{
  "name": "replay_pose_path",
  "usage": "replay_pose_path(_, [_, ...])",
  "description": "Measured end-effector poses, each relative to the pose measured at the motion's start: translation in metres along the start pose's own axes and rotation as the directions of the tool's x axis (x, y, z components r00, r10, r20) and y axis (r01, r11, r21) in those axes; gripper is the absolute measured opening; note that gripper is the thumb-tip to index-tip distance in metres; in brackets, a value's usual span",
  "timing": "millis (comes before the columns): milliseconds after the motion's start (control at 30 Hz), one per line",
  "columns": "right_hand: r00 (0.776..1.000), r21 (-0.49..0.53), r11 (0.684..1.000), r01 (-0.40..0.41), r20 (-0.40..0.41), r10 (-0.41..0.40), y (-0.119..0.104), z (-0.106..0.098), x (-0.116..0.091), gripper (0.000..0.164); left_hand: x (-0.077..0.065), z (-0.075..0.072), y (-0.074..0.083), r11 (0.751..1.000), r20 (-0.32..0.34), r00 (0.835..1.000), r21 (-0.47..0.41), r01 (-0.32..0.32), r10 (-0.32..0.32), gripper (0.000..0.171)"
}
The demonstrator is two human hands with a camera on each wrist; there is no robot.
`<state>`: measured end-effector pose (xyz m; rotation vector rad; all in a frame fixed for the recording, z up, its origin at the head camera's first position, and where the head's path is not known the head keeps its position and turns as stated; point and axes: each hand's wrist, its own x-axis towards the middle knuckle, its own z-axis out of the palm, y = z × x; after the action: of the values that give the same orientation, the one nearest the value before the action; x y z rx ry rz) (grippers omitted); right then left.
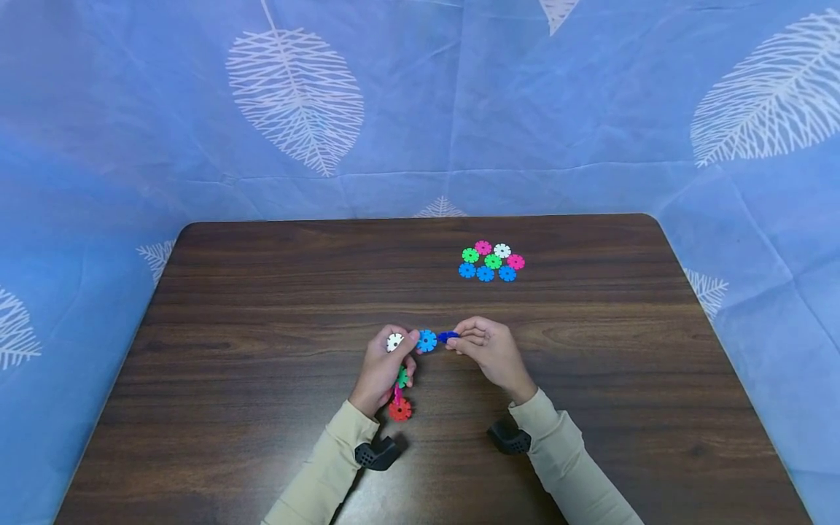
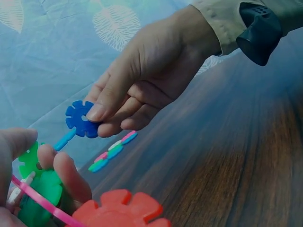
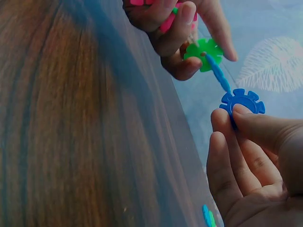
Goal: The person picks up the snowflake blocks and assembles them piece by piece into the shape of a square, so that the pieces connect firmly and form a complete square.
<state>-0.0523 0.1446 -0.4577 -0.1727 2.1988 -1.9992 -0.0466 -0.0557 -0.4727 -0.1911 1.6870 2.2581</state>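
Head view: disc chain [image 1: 427, 340] runs upward, then right.

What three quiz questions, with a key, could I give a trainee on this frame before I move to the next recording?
1. Multiple choice: what colour is the disc pinched by the right grip? A) red B) dark blue C) white
2. True or false: the red disc lies in the loose group near the far edge of the table.
3. Count: how many blue discs lie in that loose group?

Key:
1. B; the pinched piece is the dark blue disc.
2. False; the red disc is beside the left grip.
3. Three.
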Motion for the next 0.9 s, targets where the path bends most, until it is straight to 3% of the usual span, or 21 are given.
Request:
replay_pose_path(400, [1.0,-0.085,0.996,-0.016,-0.019,0.014,-0.007,0.006,0.002,0.013,0.0,-0.001,0.002,1.0,0.013,1.0,0.006,0.001,-0.001,0.018])
replay_pose_path(600, [0.999,-0.116,0.992,0.038,-0.017,-0.04,-0.004,0.007,0.001,0.012,-0.002,-0.001,0.003,1.0,0.034,0.999,0.002,-0.013,0.012,0.019])
replay_pose_path(900, [0.989,-0.059,0.987,0.148,0.0,-0.148,0.004,0.006,0.003,0.008,0.0,0.004,0.004,1.0,0.036,0.999,-0.004,-0.009,0.009,0.023])
